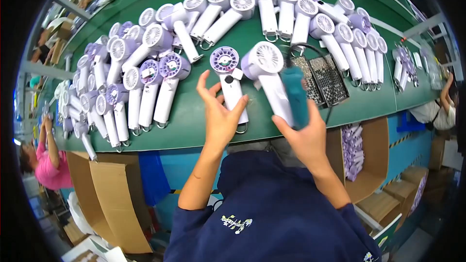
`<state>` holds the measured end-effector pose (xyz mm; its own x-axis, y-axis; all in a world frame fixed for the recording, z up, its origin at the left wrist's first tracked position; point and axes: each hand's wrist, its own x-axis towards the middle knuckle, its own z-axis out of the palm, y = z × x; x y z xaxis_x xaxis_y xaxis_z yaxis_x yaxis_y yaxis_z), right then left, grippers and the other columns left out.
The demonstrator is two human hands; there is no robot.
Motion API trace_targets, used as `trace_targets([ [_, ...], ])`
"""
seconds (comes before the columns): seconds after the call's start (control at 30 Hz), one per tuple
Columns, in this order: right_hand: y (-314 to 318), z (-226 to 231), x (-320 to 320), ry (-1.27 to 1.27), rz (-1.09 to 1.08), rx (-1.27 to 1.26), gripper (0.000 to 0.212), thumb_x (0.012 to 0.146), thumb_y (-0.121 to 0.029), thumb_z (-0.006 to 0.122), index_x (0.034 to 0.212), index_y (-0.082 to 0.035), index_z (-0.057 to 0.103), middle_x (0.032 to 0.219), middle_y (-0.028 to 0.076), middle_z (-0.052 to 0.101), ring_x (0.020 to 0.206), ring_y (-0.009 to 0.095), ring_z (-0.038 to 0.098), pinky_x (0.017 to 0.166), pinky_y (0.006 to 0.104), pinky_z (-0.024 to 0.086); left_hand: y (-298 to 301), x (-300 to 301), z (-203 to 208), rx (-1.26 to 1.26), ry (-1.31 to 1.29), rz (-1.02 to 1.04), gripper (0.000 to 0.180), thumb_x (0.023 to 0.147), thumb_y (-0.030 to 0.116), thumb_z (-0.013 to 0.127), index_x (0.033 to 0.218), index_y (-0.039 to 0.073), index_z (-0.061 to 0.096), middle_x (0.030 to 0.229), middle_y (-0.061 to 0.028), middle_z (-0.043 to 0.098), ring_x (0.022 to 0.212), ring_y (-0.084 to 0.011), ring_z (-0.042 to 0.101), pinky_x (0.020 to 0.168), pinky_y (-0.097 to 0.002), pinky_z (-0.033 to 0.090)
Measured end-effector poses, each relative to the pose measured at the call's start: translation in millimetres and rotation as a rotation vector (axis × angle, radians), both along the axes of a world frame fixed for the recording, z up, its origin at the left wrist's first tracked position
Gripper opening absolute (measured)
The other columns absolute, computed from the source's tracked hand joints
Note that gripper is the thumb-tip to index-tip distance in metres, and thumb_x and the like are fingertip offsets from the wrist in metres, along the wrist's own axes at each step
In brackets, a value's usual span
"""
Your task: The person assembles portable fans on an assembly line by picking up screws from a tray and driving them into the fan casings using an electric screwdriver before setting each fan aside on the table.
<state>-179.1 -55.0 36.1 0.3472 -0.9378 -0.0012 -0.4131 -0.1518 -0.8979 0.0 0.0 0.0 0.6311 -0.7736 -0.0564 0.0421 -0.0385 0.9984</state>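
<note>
My left hand [220, 121] reaches over a white handheld fan [233, 94], thumb at one side of its handle, middle fingers at the other, index finger raised. That fan's round purple head has no front grille, and its inside shows. My right hand [310, 138] is closed around a teal electric screwdriver [295, 98], blurred by motion and upright. Just left of the screwdriver, a second handheld fan [274, 94] with a white grille leans close to my right thumb; whether the thumb touches it I cannot tell. The screwdriver's tip is not clear.
Many white and purple fans [167, 99] lie in rows across the green table [204, 138]. Behind the screwdriver sits a black tray [335, 80] of small metal screws, with a dark cable beside it. Cardboard boxes [114, 199] stand below the table edge. Other people work at both sides.
</note>
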Motion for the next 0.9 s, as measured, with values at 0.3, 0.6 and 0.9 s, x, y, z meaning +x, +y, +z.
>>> trace_targets([
  [0.3, -15, -15, 22, 0.091, -0.11, 0.03, 0.045, 0.077, -0.024, 0.079, 0.106, 0.001, 0.057, 0.095, 0.019, 0.068, 0.088, 0.034, 0.068, 0.077, 0.0411, 0.051, -1, 5, 22, -0.001, 0.647, -0.069, 0.075, 0.083, 0.001, 0.07, 0.142, 0.001, 0.022, 0.107, -0.0165, 0.057, 0.08, -0.0209, 0.065, 0.062, -0.0302, 0.056],
  [0.6, -6, -29, 42, 0.217, -0.06, -0.054, 0.049, 0.084, -0.02, 0.073, 0.118, 0.009, 0.055, 0.105, 0.026, 0.065, 0.097, 0.035, 0.064, 0.086, 0.0397, 0.049, 23, 1, -5, -0.016, -0.748, -0.069, 0.065, 0.081, 0.003, 0.047, 0.142, -0.011, 0.028, 0.135, -0.0333, 0.038, 0.127, -0.0482, 0.037, 0.111, -0.0497, 0.028],
  [0.9, -32, -75, 17, 0.098, 0.07, 0.084, 0.035, 0.093, -0.017, 0.067, 0.115, 0.005, 0.053, 0.097, 0.008, 0.061, 0.084, 0.016, 0.056, 0.075, 0.0295, 0.047, 8, -24, -9, 0.368, -0.894, -0.037, 0.084, 0.067, -0.008, 0.06, 0.145, -0.01, 0.028, 0.148, -0.0409, 0.013, 0.113, -0.048, 0.041, 0.097, -0.0485, 0.041],
])
